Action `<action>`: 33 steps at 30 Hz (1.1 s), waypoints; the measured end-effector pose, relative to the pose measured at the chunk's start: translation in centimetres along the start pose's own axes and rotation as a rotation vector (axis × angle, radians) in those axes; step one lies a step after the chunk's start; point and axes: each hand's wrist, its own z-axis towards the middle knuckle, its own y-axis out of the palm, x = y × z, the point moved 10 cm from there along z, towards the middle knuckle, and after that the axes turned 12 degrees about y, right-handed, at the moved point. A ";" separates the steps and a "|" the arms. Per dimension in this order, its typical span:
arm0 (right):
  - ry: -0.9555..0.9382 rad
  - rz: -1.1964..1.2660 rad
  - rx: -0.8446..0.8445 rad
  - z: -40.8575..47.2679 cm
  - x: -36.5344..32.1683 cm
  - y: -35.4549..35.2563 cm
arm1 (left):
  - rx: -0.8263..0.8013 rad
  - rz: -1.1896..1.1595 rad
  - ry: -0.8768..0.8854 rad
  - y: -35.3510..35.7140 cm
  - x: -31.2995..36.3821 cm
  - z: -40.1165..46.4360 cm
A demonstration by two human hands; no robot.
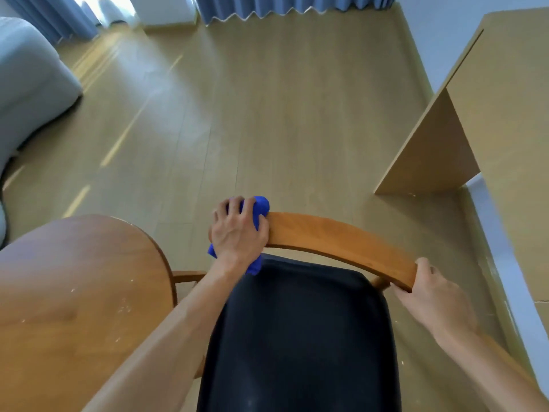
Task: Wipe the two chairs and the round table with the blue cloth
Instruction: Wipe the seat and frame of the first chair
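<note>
At the left end of the curved wooden backrest sits the blue cloth, bunched into a wad and wrapped over the rail's top edge, with a corner hanging down just above the black seat. The left hand holds the cloth, fingers curled over it and pressing it against the wood. The right hand grips the far right end of the same backrest, fingers curled round the rail, apparently to steady the chair. By my reading, the step in hand is wiping this chair's backrest, and the cloth stands at one end of it, so the rail may be at the start or the finish of a pass; the view does not settle which. Nothing visible marks the seat as wiped or unwiped. Just left of the chair, the round tabletop shows pale specks and scuffs on its brown surface, which suggests it has not yet been cleaned, though that is a guess. A second chair is not in view, so its state cannot be told. Further out lie the wooden floor, a grey sofa at the left, blue curtains at the top and a pale wooden desk at the right.
</note>
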 end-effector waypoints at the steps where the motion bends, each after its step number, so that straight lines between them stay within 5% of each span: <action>1: 0.010 0.005 -0.005 0.1 0.0 0.0 | -0.004 -0.010 0.066 0.4 2.5 0.4; 5: 0.064 0.039 -0.039 0.2 0.3 0.1 | -0.042 -0.124 0.331 2.0 11.8 1.2; 8: 0.104 0.066 -0.067 0.0 0.5 0.0 | -0.052 -0.160 0.398 2.0 9.6 1.4; 15: 0.124 0.048 -0.096 0.2 0.6 0.5 | -0.074 -0.327 -0.114 1.1 -8.1 -0.1; 19: 0.111 0.027 -0.054 0.3 0.7 0.2 | -0.088 -0.374 -0.205 1.4 -8.9 0.3; 23: 0.100 -0.002 -0.040 0.2 0.5 0.4 | -0.078 -0.136 0.012 1.2 -1.4 1.9; 28: 0.048 0.022 -0.005 0.2 0.1 0.2 | -0.149 -0.182 0.393 3.4 15.6 1.4; 33: 0.009 0.013 0.021 0.2 0.0 0.0 | -0.194 -0.244 0.496 3.1 14.5 1.1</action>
